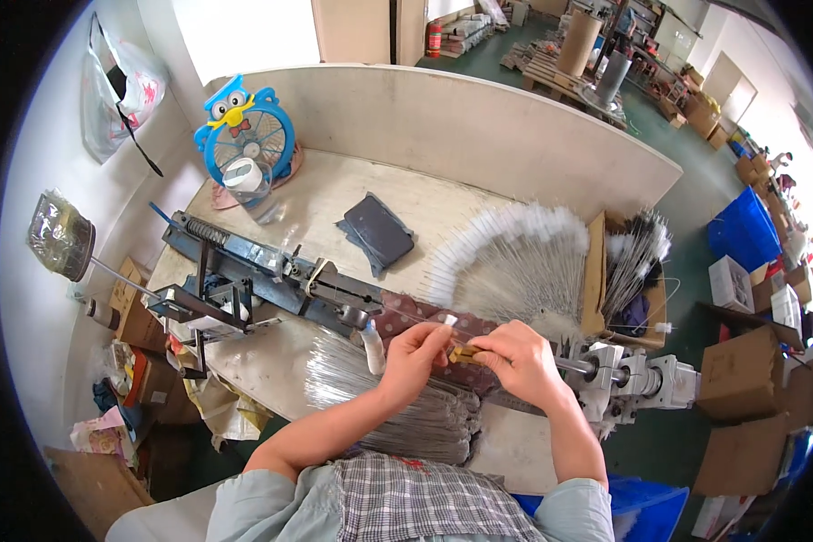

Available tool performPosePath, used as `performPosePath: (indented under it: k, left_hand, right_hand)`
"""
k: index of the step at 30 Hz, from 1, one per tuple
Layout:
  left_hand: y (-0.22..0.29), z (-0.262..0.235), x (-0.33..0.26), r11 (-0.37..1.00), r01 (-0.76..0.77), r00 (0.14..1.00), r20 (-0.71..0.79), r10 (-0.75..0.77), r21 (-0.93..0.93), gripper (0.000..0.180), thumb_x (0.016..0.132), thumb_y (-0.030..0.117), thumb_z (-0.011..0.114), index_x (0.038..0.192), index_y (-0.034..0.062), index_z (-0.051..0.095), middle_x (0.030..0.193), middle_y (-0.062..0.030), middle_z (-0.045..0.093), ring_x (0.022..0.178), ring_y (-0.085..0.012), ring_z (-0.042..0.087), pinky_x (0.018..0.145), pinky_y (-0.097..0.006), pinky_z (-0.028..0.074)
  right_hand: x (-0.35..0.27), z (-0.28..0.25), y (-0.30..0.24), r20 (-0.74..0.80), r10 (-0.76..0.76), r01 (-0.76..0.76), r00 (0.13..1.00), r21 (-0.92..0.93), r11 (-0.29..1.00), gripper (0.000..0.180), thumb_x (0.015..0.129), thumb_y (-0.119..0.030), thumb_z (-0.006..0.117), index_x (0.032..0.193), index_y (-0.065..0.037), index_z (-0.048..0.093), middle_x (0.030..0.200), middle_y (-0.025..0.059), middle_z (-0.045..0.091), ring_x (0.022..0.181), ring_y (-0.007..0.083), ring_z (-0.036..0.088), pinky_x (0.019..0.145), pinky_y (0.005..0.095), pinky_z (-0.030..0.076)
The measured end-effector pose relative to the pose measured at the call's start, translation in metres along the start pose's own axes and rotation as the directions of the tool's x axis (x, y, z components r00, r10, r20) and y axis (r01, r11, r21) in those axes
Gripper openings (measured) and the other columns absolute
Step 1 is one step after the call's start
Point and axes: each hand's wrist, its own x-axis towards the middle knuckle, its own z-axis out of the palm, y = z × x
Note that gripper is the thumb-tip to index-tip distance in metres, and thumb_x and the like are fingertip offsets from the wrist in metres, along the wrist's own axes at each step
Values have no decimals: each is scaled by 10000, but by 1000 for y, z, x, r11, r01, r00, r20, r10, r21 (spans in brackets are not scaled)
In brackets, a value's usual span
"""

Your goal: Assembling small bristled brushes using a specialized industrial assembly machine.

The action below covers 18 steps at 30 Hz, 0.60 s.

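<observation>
Both my hands are over the middle of a bench-mounted machine [307, 285], above a dark spotted cloth [397, 318]. My left hand [414, 359] is closed in a pinch, a small white piece [450, 320] showing at its fingertips; what exactly it grips is too small to tell. Close beside it, my right hand [522, 361] closes thumb and fingers on a small brass-coloured block [464, 353]. Under my forearms lies a thick bundle of thin metal wires [425, 420]. Beyond my hands, wire brushes with white bristle ends [519, 257] are spread in a fan.
A metal shaft with clamp blocks [637, 378] stands at the right. Behind it is a cardboard box [596, 280] of more brushes. A dark phone [379, 232] rests on the bench [334, 185], with a blue fan [248, 144] farther back. A low partition [479, 117] edges the bench.
</observation>
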Motion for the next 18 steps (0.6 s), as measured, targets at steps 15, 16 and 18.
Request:
performPosePath:
  k: [15, 16, 18]
  left_hand:
    - [19, -32, -11, 990, -23, 981, -195, -5, -141, 210, 944, 228, 543, 946, 26, 600, 745, -36, 603, 600, -72, 521, 548, -202, 419]
    - [18, -34, -10, 996, -49, 986, -160, 36, -77, 214, 951, 235, 530, 948, 30, 589, 742, -46, 602, 597, -85, 535, 542, -211, 437]
    - [19, -37, -12, 995, 3, 992, -122, -15, -97, 268, 965, 273, 490, 949, 23, 584, 764, -58, 611, 641, -105, 563, 589, -228, 458]
  right_hand:
    - [70, 59, -19, 52, 83, -81, 995, -49, 996, 162, 820, -207, 596, 847, -77, 690, 769, 82, 638, 794, 275, 589, 703, 376, 472]
    - [70, 56, -21, 106, 170, -170, 980, -6, 985, 170, 829, -209, 593, 847, -71, 690, 775, 89, 643, 800, 284, 593, 705, 377, 475]
    - [71, 57, -20, 154, 267, -284, 951, 100, 954, 179, 838, -215, 588, 856, -67, 689, 779, 97, 642, 807, 292, 591, 711, 380, 474]
